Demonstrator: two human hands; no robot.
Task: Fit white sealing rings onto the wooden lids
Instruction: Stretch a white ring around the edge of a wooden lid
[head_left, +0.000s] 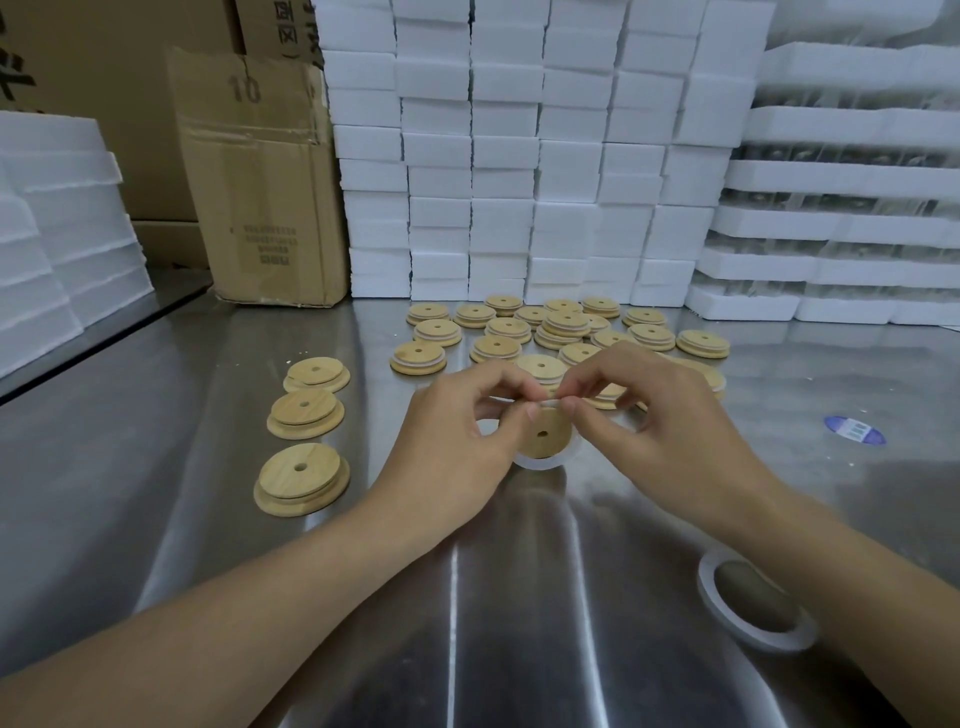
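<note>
A round wooden lid (545, 434) with a centre hole is held just above the steel table, between both hands. My left hand (457, 431) grips the lid's left side, thumb on its face. My right hand (660, 415) pinches the white sealing ring (543, 464) at the lid's top edge; the ring's lower arc shows below the lid. Three bare lids (302, 478) lie in a column at the left. Behind my hands, several lids (511, 328) carry white rings. A loose white ring (754, 603) lies at the near right.
Stacks of white foam blocks (519, 156) wall off the back and right. A cardboard box (260, 176) stands at the back left, with foam sheets (52, 218) further left. A blue-white sticker (854, 430) is on the steel table (156, 415).
</note>
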